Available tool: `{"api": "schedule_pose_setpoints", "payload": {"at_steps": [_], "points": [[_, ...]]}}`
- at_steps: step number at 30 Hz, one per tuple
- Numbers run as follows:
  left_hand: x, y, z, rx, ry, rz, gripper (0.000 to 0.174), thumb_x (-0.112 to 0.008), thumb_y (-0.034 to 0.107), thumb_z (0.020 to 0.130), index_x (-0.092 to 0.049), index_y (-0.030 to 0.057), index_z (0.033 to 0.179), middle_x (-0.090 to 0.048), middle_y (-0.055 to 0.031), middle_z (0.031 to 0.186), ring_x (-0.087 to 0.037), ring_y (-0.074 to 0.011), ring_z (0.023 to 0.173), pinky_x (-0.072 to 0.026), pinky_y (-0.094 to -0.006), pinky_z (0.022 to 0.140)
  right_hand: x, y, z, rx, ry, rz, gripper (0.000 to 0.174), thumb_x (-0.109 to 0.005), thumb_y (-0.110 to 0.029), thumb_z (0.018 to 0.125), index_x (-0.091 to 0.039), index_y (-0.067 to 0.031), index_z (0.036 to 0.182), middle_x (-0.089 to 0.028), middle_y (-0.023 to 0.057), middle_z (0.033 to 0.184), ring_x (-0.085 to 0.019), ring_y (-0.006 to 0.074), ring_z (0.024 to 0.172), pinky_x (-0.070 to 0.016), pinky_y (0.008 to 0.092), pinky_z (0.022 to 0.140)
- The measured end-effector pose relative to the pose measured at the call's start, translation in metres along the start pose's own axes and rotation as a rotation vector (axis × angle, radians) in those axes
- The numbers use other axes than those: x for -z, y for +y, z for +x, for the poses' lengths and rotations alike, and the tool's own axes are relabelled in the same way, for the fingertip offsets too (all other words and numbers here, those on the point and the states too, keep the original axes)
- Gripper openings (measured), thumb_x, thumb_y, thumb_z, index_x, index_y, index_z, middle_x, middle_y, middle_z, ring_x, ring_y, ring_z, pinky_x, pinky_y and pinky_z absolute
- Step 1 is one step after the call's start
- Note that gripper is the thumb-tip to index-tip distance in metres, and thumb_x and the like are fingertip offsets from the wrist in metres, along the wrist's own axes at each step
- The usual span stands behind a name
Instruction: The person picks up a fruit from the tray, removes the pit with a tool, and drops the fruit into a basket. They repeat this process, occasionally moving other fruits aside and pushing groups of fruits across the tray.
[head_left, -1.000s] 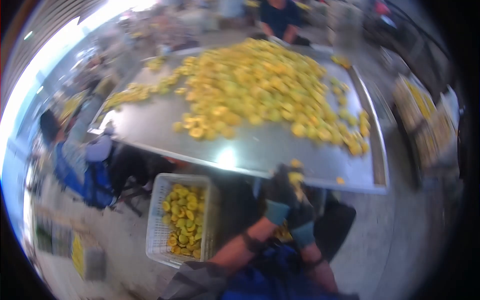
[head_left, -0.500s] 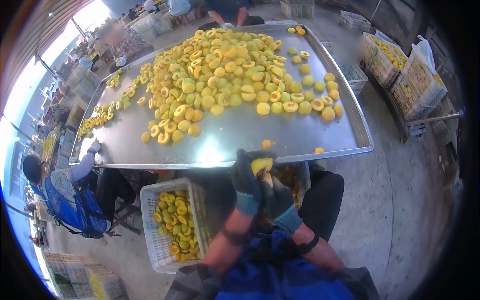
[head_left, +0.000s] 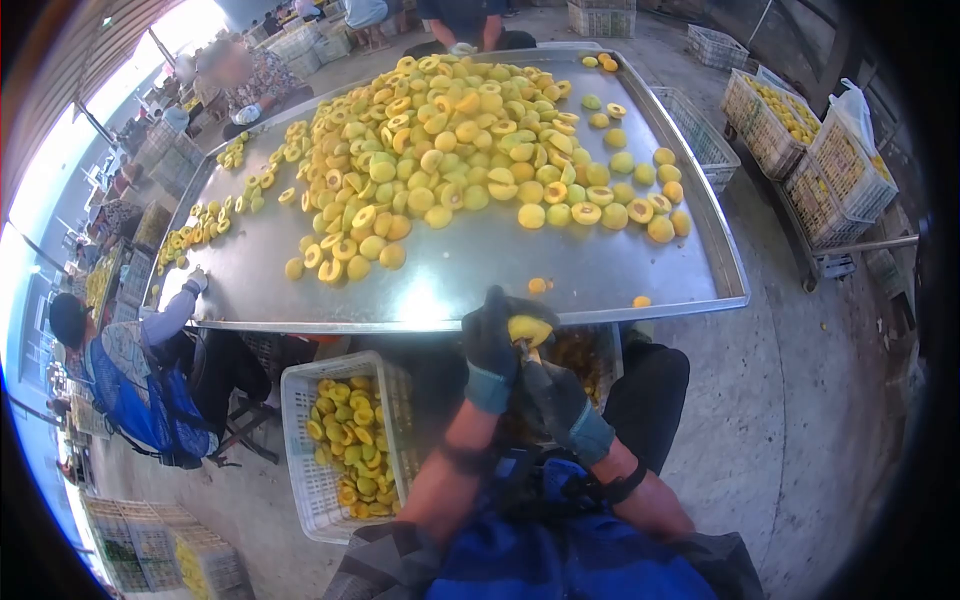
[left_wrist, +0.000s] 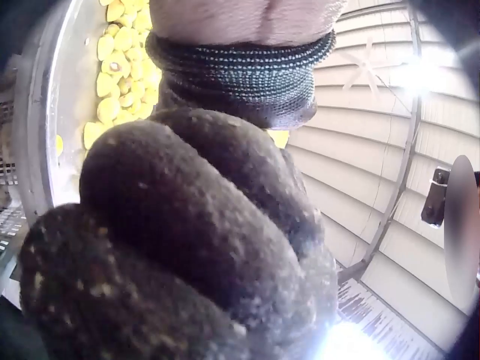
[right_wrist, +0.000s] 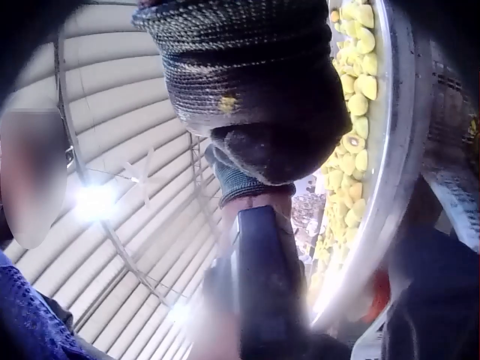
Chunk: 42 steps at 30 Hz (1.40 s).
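Before the table's front edge, my gloved left hand (head_left: 488, 340) grips a yellow peach half (head_left: 530, 328). My gloved right hand (head_left: 560, 398) is just below, holding a small hand tool (head_left: 532, 354) whose pale end meets the fruit's underside; the rest of it is hidden in the glove. Curled dark fingers (left_wrist: 187, 217) fill the left wrist view and hide the fruit. In the right wrist view the back of the right glove (right_wrist: 255, 105) covers the tool. A large heap of peach halves (head_left: 440, 145) lies on the metal table (head_left: 490, 270).
Left of my legs stands a white crate (head_left: 298, 450) with peach halves in it. Another container (head_left: 612, 365) sits under my hands. One person (head_left: 140, 370) works at the table's left, another (head_left: 465, 20) across it. Filled crates (head_left: 830, 195) stand on the right.
The blurred head view has steadied and shifted. Both hands stay together at the table edge, and the peach half has tilted over the tool in the last half second.
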<state>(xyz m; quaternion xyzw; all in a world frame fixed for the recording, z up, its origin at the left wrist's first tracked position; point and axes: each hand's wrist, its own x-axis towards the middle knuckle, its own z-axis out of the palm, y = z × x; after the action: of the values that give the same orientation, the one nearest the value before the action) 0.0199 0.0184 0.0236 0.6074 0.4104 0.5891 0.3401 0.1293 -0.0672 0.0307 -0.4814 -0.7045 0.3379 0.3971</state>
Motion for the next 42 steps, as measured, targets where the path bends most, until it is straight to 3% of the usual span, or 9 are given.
{"api": "schedule_pose_setpoints", "payload": {"at_steps": [3,8,11,14,24,29,32,37,42], "points": [[0.003,-0.016,-0.004,-0.413,0.119,0.429,0.023,-0.045,0.013,0.103,-0.061,-0.0027,0.106,-0.071,-0.01,0.08,-0.067,-0.0212,0.065,-0.0559,-0.0298,0.069,0.002,-0.001,0.001,0.175,0.067,0.053,0.015,-0.047,-0.012,0.097,-0.053,0.002,0.096,-0.055,0.0126,0.072,-0.054,0.0263,0.06,-0.0432,0.0388,0.054],[0.012,-0.017,0.005,-0.12,-0.341,-0.357,0.025,-0.048,0.015,0.102,-0.06,-0.0051,0.111,-0.071,-0.012,0.079,-0.067,-0.0232,0.069,-0.0552,-0.0328,0.071,0.006,0.008,-0.007,-0.094,-0.086,0.337,0.033,-0.044,-0.027,0.103,-0.055,-0.0046,0.082,-0.052,0.0021,0.062,-0.048,0.0127,0.052,-0.0373,0.0299,0.049],[0.012,0.016,0.016,-0.264,-0.323,-0.202,0.036,-0.047,0.023,0.103,-0.067,-0.0057,0.096,-0.071,-0.0118,0.076,-0.067,-0.0213,0.071,-0.0535,-0.0311,0.073,0.005,0.007,-0.006,-0.002,-0.062,0.324,0.036,-0.045,-0.035,0.102,-0.055,-0.0078,0.081,-0.05,-0.0016,0.061,-0.046,0.0084,0.049,-0.0335,0.0257,0.046],[0.022,0.034,0.025,0.136,-0.568,-0.324,0.045,-0.046,0.026,0.102,-0.071,-0.0054,0.082,-0.071,-0.0114,0.076,-0.067,-0.0196,0.071,-0.0518,-0.0293,0.075,0.0,0.011,-0.006,0.029,0.0,0.378,0.04,-0.043,-0.041,0.102,-0.056,-0.01,0.081,-0.048,-0.0033,0.059,-0.043,0.0066,0.046,-0.0303,0.0238,0.043],[0.015,-0.005,0.024,0.341,-0.762,-0.204,0.046,-0.048,0.027,0.102,-0.072,-0.0046,0.079,-0.072,-0.0093,0.076,-0.067,-0.0156,0.072,-0.0518,-0.0274,0.071,0.017,0.018,-0.015,-0.697,-0.346,1.244,0.038,-0.044,-0.045,0.103,-0.057,-0.0107,0.092,-0.046,-0.0048,0.061,-0.039,0.0048,0.045,-0.0286,0.0223,0.039],[0.007,-0.026,0.005,0.459,-0.522,-0.759,0.041,-0.046,0.03,0.102,-0.068,-0.0042,0.095,-0.07,-0.0133,0.081,-0.067,-0.0201,0.073,-0.0538,-0.0306,0.07,0.013,0.053,-0.021,-0.647,-0.58,2.041,0.026,-0.049,-0.022,0.103,-0.059,-0.0077,0.123,-0.065,0.0015,0.099,-0.062,0.0093,0.089,-0.052,0.0233,0.079],[-0.002,-0.037,-0.008,0.628,-0.257,-1.217,0.044,-0.041,0.035,0.103,-0.062,-0.0036,0.106,-0.068,-0.0173,0.088,-0.067,-0.0258,0.077,-0.0556,-0.035,0.072,0.009,0.048,-0.027,-0.957,-0.166,1.988,0.03,-0.049,-0.021,0.103,-0.057,-0.0049,0.127,-0.065,0.0042,0.107,-0.062,0.0107,0.099,-0.0501,0.0221,0.09],[0.008,-0.034,-0.005,0.639,-0.128,-1.086,0.056,-0.036,0.046,0.103,-0.056,-0.0034,0.118,-0.065,-0.0217,0.106,-0.066,-0.0325,0.093,-0.0565,-0.0406,0.083,0.018,0.076,-0.036,-0.585,-0.13,1.828,0.032,-0.047,-0.024,0.104,-0.061,0.0002,0.121,-0.062,0.007,0.121,-0.059,0.0153,0.113,-0.0455,0.0235,0.099],[0.04,-0.033,-0.001,0.722,-0.106,-1.195,0.059,-0.034,0.047,0.103,-0.051,-0.0023,0.13,-0.062,-0.0214,0.118,-0.062,-0.0329,0.108,-0.0541,-0.0419,0.091,0.029,0.06,-0.022,-0.599,-0.186,0.63,0.046,-0.048,-0.041,0.103,-0.068,0.0003,0.106,-0.067,0.007,0.094,-0.062,0.0148,0.095,-0.0475,0.0262,0.087]]}}
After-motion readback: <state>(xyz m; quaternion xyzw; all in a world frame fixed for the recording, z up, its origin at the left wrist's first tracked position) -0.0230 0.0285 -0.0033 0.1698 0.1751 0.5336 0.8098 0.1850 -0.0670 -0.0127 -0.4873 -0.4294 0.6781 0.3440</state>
